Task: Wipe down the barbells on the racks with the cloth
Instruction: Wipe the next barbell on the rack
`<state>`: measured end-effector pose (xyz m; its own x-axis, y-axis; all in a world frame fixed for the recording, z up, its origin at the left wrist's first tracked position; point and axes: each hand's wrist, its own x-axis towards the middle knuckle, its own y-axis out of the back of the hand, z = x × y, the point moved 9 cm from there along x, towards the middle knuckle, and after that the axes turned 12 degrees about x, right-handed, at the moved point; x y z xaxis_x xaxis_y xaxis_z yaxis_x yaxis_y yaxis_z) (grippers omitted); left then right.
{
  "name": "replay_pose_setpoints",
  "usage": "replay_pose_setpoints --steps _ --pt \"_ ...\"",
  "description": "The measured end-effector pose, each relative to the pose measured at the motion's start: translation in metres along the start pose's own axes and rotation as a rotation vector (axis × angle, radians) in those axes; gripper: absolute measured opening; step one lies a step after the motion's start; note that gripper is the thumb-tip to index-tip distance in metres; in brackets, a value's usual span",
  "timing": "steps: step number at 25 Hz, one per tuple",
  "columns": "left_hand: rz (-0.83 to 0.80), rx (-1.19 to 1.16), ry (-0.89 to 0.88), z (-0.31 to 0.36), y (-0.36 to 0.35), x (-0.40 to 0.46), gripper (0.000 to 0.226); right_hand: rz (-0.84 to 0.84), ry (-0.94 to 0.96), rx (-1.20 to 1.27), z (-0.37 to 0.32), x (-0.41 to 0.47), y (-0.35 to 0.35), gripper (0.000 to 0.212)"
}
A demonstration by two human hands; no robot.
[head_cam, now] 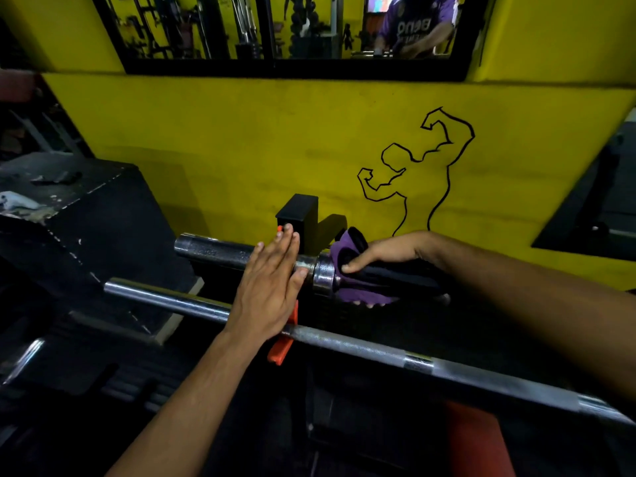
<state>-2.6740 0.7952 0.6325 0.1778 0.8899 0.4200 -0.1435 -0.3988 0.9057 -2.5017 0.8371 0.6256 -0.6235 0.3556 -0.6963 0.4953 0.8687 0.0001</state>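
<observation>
Head view. Two barbells lie across a dark rack in front of a yellow wall (241,139). The far barbell (220,251) runs from about 9 o'clock toward 3 o'clock at mid-frame; its chrome sleeve end shows at the left, and a bright collar (323,275) marks where the sleeve meets the shaft. The left hand (272,284) rests flat on this sleeve just left of the collar, fingers straight and pointing toward 12 o'clock, holding nothing, apparently steadying the bar. The right hand (385,253) grasps the purple cloth (361,290), which is wrapped round the shaft just right of the collar; the thumb presses on top, and fingertips appear to show below the cloth's lower edge. The near barbell (378,349) crosses from 9 o'clock down to 4 o'clock beneath the left wrist, apart from the cloth; an orange clip (280,352) sits at it near 6 o'clock of the left hand. A black bracket (297,215) stands behind the far barbell at 12 o'clock of the fingertips. The step in hand is judged to be wiping the far barbell's shaft beside the collar. The next move probably calls for sliding the wrapped cloth along the shaft toward 3 o'clock under firm pressure while the flat hand keeps the bar from rolling; the near barbell appears not yet under the cloth.
</observation>
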Motion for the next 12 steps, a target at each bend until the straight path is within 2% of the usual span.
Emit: replay_pose_setpoints --steps 1,3,5,7,8,10,12 --pt "-0.004 0.001 0.001 0.0 0.0 0.0 0.068 -0.024 -0.057 0.098 0.008 -0.001 -0.001 0.048" --pt "-0.006 0.008 0.007 0.0 0.001 0.0 0.066 0.035 -0.069 0.143 0.012 -0.003 0.002 0.043" --pt "-0.01 0.011 0.012 0.0 0.001 0.0 0.064 0.175 0.1 0.004 -0.003 -0.004 0.014 0.031" --pt "-0.01 0.016 0.013 -0.001 0.001 0.0 0.062 0.397 0.338 -0.319 -0.027 -0.015 0.026 0.022" --pt "-0.006 0.018 0.013 0.0 0.001 0.0 0.062 0.519 0.392 -0.548 -0.034 -0.024 0.025 0.022" --pt "0.013 0.013 0.008 -0.001 0.001 0.001 0.061 0.769 0.549 -0.986 -0.044 -0.047 0.001 0.03" --pt "0.024 0.008 -0.004 -0.001 0.002 0.0 0.061 0.876 0.696 -1.18 -0.036 -0.063 -0.03 0.045"
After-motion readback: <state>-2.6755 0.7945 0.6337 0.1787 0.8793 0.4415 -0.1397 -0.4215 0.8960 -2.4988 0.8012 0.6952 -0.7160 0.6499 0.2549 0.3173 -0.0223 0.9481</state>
